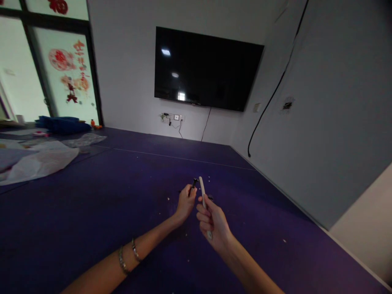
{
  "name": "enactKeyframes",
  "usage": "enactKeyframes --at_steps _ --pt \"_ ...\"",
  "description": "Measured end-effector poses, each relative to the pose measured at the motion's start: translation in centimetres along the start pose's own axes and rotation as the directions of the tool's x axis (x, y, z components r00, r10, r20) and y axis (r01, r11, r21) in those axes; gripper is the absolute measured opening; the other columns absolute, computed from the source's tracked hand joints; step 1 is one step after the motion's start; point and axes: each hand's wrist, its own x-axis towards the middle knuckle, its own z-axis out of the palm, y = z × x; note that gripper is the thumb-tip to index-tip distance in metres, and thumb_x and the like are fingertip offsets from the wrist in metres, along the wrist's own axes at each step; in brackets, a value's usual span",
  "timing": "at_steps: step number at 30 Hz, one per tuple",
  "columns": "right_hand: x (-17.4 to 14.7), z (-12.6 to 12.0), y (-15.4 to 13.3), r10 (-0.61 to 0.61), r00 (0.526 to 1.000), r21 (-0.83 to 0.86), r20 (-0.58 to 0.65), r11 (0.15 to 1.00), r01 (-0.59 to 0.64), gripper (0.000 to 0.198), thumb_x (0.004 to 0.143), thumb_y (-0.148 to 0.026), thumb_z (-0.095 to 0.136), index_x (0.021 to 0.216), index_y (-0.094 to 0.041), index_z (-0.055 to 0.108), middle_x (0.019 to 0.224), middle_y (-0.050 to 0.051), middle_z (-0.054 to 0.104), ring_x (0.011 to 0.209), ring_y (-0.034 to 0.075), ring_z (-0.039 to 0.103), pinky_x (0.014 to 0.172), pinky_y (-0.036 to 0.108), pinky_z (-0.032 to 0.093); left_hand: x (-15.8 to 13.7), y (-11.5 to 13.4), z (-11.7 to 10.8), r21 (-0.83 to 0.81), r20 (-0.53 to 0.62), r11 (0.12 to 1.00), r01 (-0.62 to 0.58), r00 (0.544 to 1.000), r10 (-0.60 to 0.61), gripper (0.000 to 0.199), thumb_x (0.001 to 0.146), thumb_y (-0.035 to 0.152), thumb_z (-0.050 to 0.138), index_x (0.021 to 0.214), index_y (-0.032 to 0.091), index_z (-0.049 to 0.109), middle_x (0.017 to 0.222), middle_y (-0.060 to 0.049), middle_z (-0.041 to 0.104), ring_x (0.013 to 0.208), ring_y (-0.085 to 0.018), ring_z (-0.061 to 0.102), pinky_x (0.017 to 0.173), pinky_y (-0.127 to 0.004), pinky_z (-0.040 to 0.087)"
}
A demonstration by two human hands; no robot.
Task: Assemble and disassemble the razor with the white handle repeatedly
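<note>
Over the dark purple surface, my left hand (186, 202) is closed around a small black tool (194, 183), whose tip points up and away from me. Its exact kind cannot be made out. My right hand (216, 222) grips a slender off-white stick (202, 186), slightly curved at the top, with its lower end showing below the fingers. The stick's upper end is close beside the tip of the black tool, apparently a little apart from it. Just behind my right fingers is a small dark object (210, 197), partly hidden.
Small white bits lie scattered over the purple surface (128, 228). Clear plastic sheeting (45, 161) and dark blue cloth (64, 124) lie at the left. A television (208, 69) hangs on the far wall. A black cable (272, 96) dangles along the right wall.
</note>
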Motion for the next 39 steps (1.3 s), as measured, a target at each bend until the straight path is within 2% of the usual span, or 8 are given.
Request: enactKeyframes --at_steps 4,7,10,13,17,21,31,39 --pt "0.6 0.8 -3.1 -0.179 0.980 -0.094 0.084 0.978 0.186 0.015 0.078 -0.032 0.061 0.083 -0.019 0.055 0.045 -0.011 0.026 0.034 0.002 0.013 0.029 0.012 0.008 -0.1 0.3 -0.1 -0.096 0.084 0.986 0.134 0.989 -0.126 0.020 0.080 0.037 0.046 0.071 0.020 0.041 0.050 0.009 0.034 0.035 -0.005 0.029 0.036 -0.018 0.021" --pt "1.9 0.5 -5.7 -0.318 0.933 -0.318 0.166 0.879 0.356 0.019 0.074 -0.034 0.064 0.083 -0.019 0.059 0.053 -0.008 0.041 0.037 0.002 0.029 0.035 0.015 0.024 0.1 0.6 -0.3 -0.192 0.128 0.952 0.240 0.967 -0.219 0.023 0.078 0.038 0.050 0.071 0.020 0.038 0.051 0.009 0.037 0.031 -0.004 0.032 0.033 -0.017 0.019" --pt "3.9 -1.2 -7.8 -0.385 0.905 -0.617 0.184 0.672 0.411 0.025 0.070 -0.039 0.065 0.081 -0.016 0.065 0.066 -0.002 0.052 0.049 0.006 0.046 0.045 0.020 0.035 0.4 0.6 -0.5 -0.269 0.152 0.898 0.347 0.936 -0.316 0.023 0.077 0.036 0.053 0.072 0.020 0.038 0.053 0.008 0.043 0.030 -0.004 0.036 0.032 -0.016 0.017" --pt "5.9 -3.8 -9.1 -0.457 0.870 -0.817 0.183 0.421 0.393 0.030 0.068 -0.039 0.064 0.087 -0.016 0.069 0.063 -0.002 0.051 0.047 0.006 0.042 0.046 0.021 0.031 0.4 0.6 -0.5 -0.331 0.181 0.838 0.433 0.901 -0.394 0.018 0.080 0.029 0.051 0.073 0.019 0.038 0.055 0.006 0.047 0.030 -0.003 0.033 0.032 -0.016 0.014" --pt "7.8 -6.8 -9.3 -0.425 0.878 -0.941 0.222 0.143 0.307 0.035 0.072 -0.042 0.058 0.086 -0.013 0.072 0.055 -0.002 0.050 0.048 0.008 0.041 0.048 0.022 0.030 0.3 0.7 -0.4 -0.375 0.226 0.750 0.545 0.839 -0.496 0.012 0.085 0.021 0.044 0.075 0.018 0.039 0.050 0.008 0.041 0.028 -0.001 0.025 0.034 -0.016 0.010" --pt "8.5 -8.1 -8.4 -0.382 0.899 -0.975 0.215 -0.040 0.217 0.042 0.074 -0.049 0.055 0.072 -0.011 0.073 0.048 -0.002 0.047 0.046 0.008 0.038 0.046 0.023 0.026 0.1 0.7 -0.2 -0.395 0.275 0.674 0.625 0.780 -0.562 0.015 0.088 0.020 0.039 0.073 0.018 0.038 0.046 0.010 0.033 0.029 0.000 0.020 0.035 -0.017 0.008" --pt "8.9 -8.5 -7.6 -0.449 0.845 -0.942 0.290 -0.288 0.171 0.043 0.074 -0.053 0.053 0.072 -0.017 0.076 0.049 0.000 0.055 0.051 0.012 0.048 0.048 0.022 0.028 -0.7 0.4 0.1 -0.381 0.329 0.595 0.708 0.705 -0.628 0.020 0.091 0.021 0.033 0.071 0.019 0.035 0.044 0.010 0.028 0.029 -0.001 0.016 0.036 -0.017 0.004" --pt "9.1 -8.8 -7.5 -0.359 0.886 -0.955 0.293 -0.143 0.258 0.049 0.073 -0.056 0.052 0.073 -0.013 0.075 0.049 -0.001 0.054 0.048 0.010 0.043 0.046 0.021 0.028 -1.1 0.4 0.3 -0.404 0.322 0.629 0.664 0.747 -0.582 0.018 0.091 0.024 0.035 0.073 0.020 0.035 0.044 0.010 0.028 0.029 -0.001 0.016 0.036 -0.018 0.003"
